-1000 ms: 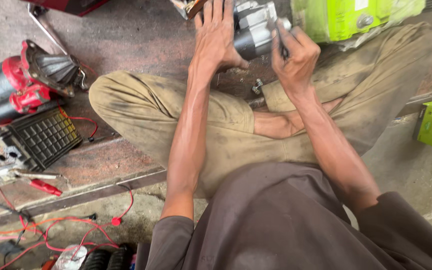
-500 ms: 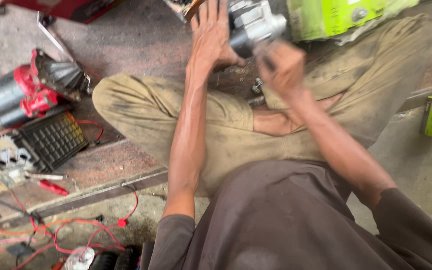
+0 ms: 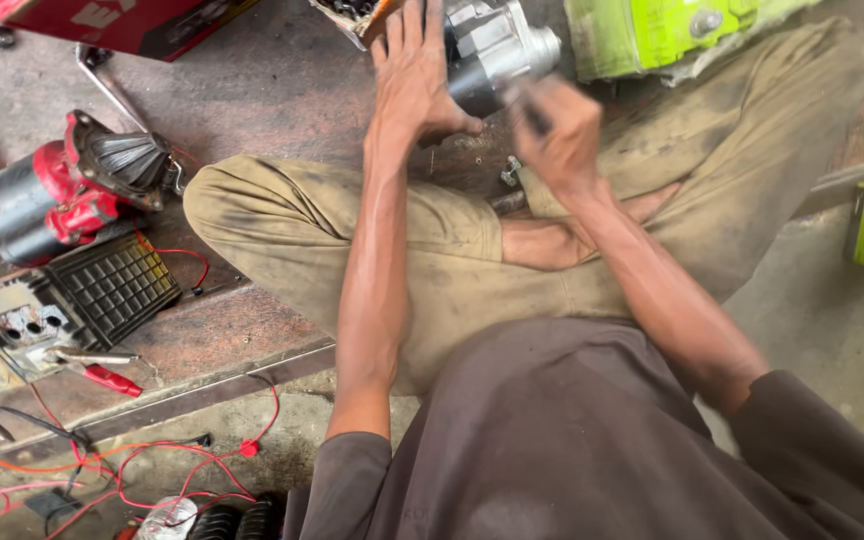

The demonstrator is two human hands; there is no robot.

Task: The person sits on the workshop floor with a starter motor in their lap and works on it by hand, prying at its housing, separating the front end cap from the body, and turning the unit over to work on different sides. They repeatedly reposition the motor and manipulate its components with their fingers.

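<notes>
Sitting cross-legged on the floor, the person is steadying the grey motor (image 3: 492, 50) above the knees with the left hand (image 3: 414, 75) spread flat on its casing, while the blurred right hand (image 3: 557, 130) is gripping a small dark tool, apparently working a fastener.

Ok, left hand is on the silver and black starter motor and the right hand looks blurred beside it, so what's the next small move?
Probably steady the right hand before doing anything more. The left hand lies spread over the silver and black starter motor, bracing it, while the right is motion-blurred, closed around something dark that I cannot make out. Small metal bits lie just below on the floor, easily knocked.
</notes>
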